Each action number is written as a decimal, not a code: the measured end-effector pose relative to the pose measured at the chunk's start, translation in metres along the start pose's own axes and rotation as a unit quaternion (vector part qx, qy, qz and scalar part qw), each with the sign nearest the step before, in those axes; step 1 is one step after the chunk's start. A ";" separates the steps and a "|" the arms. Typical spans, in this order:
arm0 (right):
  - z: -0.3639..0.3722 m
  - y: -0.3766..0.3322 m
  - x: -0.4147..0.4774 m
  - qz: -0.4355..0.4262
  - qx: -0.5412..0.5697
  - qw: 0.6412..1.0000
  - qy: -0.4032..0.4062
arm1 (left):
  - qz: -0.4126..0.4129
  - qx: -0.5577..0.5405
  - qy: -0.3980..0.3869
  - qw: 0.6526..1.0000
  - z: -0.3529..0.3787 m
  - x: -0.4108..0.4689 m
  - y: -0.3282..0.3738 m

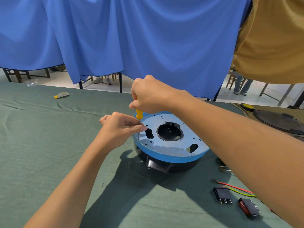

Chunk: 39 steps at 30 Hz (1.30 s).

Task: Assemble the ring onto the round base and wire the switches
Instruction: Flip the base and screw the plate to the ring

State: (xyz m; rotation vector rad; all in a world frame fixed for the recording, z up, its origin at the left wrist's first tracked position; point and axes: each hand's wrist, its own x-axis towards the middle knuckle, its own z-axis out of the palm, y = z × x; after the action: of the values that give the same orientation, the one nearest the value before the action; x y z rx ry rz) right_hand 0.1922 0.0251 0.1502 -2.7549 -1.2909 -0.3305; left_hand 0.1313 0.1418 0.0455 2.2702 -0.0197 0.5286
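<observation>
Right, blue ring (166,156) sits on round base (182,167), R hand (148,94) clamped on yellow screwdriver (139,114), L hand (120,129) pinching its shaft; switches (222,195) & wires (236,189) lie unconnected on bench (49,145).

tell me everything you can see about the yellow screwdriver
The screwdriver has a yellow, plastic-looking handle and a thin grey metal shaft. It stands nearly upright, tip down near the left edge of the metal plate on the round base. The right hand wraps round the handle's top, hiding its end. The left hand pinches at the shaft just below the handle. Whether a screw sits under the tip cannot be told.
</observation>
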 end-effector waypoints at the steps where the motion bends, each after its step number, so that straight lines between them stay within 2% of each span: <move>1: 0.001 0.000 0.000 0.002 0.000 1.000 -0.004 | -0.001 -0.001 0.010 1.000 0.001 0.000 -0.001; 10: -0.003 -0.004 0.001 0.037 -0.031 0.997 -0.056 | -0.001 -0.035 0.011 0.999 0.004 -0.001 -0.002; 15: -0.019 -0.007 0.003 -0.044 -0.057 0.987 -0.142 | -0.006 -0.069 0.005 0.998 0.000 -0.002 -0.007; 18: -0.017 -0.006 0.005 -0.071 -0.051 0.986 -0.145 | -0.016 -0.085 -0.010 0.996 -0.001 -0.001 -0.009; 26: -0.008 -0.012 0.011 0.049 0.005 0.987 -0.154 | -0.011 -0.074 -0.015 0.997 0.004 0.000 -0.006; 29: -0.014 -0.014 0.008 0.059 0.025 0.980 -0.187 | -0.010 -0.067 -0.015 0.998 0.004 0.000 -0.006; 31: -0.022 -0.013 0.005 0.026 0.008 0.978 -0.206 | -0.013 -0.065 -0.017 0.998 0.003 0.000 -0.006; 35: -0.024 -0.010 0.000 -0.067 -0.085 0.979 -0.173 | -0.013 -0.055 -0.027 0.998 0.001 0.000 -0.006; 39: -0.015 -0.014 0.005 0.030 -0.018 0.982 -0.185 | -0.008 -0.048 -0.028 0.998 0.003 -0.001 -0.003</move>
State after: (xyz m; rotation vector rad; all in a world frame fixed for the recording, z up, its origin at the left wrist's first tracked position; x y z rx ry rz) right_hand 0.1820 0.0349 0.1658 -2.9782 -1.2745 0.1754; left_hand 0.1320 0.1420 0.0411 2.1898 -0.0536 0.4470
